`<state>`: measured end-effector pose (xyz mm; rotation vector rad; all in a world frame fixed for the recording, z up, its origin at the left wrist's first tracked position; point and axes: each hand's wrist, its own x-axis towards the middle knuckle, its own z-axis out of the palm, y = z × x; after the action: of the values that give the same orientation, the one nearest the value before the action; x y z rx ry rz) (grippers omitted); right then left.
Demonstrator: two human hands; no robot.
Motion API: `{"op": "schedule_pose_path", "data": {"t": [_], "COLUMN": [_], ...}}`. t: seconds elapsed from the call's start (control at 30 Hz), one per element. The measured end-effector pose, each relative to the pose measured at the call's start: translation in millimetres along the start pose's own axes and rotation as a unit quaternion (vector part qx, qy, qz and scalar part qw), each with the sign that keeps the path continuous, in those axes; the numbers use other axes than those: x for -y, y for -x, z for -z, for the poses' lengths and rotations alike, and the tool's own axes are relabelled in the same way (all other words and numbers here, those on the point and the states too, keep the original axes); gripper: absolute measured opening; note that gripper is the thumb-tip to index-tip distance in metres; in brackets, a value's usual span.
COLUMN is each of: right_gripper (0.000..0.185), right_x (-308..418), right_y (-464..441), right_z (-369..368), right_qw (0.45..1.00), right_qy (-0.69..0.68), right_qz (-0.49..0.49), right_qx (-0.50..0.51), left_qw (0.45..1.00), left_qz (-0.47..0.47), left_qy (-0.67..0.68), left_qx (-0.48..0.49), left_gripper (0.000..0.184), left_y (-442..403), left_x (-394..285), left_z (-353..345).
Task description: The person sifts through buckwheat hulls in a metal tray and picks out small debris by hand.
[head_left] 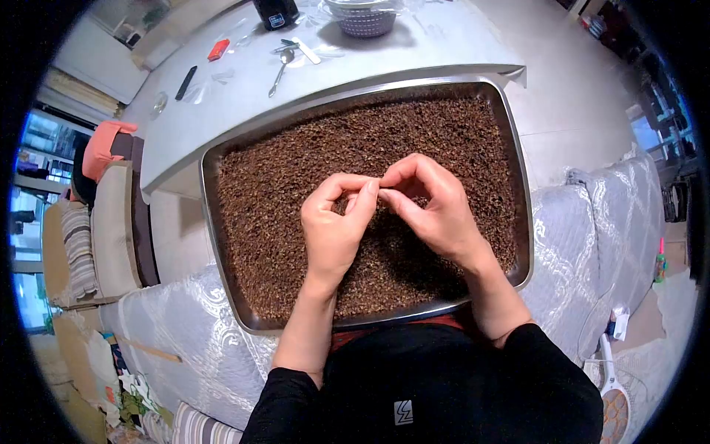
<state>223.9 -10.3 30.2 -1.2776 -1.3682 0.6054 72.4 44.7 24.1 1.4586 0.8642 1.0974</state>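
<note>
A large metal tray (pixel 523 185) lies in front of me, filled with small brown dried bits (pixel 281 200) that look like grains or husks. Above its middle, my left hand (pixel 336 222) and my right hand (pixel 436 203) meet at the fingertips. Each hand is closed in a pinch between thumb and forefinger. Whatever sits between the fingertips is too small to make out. Both hands are held over the brown bits, and a shadow falls on them below my right hand.
Beyond the tray stands a white-covered table (pixel 222 111) with a spoon (pixel 279 72), a red packet (pixel 218 49), a black remote-like object (pixel 186 83) and a grey basket (pixel 366 21). A patterned sofa cover (pixel 569 244) spreads around me. A racket (pixel 614 399) leans at the lower right.
</note>
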Motion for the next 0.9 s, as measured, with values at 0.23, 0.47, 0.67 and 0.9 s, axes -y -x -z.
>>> {"op": "schedule_pose_path", "data": {"t": [0.23,0.47,0.67,0.9], "right_gripper": [0.016,0.022,0.013,0.014], "right_x": [-3,12,6,10], "right_y": [6,1,8,10], "right_z": [-4,-6,-3,-5], "right_qw": [0.991,0.970,0.891,0.931], "right_qy": [-0.051,-0.177,-0.343,-0.261], "right_qz": [-0.121,-0.167,-0.285,-0.223], "right_qx": [0.009,0.027,0.090,0.124], "left_qw": [0.918,0.955,0.998,0.976], "left_qz": [0.218,0.173,-0.054,0.112], "left_qy": [0.332,0.242,-0.014,0.188], "left_qx": [0.007,0.010,0.001,-0.023], "left_gripper": [0.016,0.017,0.008,0.009], "left_y": [-3,9,7,16], "left_x": [8,6,10,7], "left_z": [15,2,5,4]}}
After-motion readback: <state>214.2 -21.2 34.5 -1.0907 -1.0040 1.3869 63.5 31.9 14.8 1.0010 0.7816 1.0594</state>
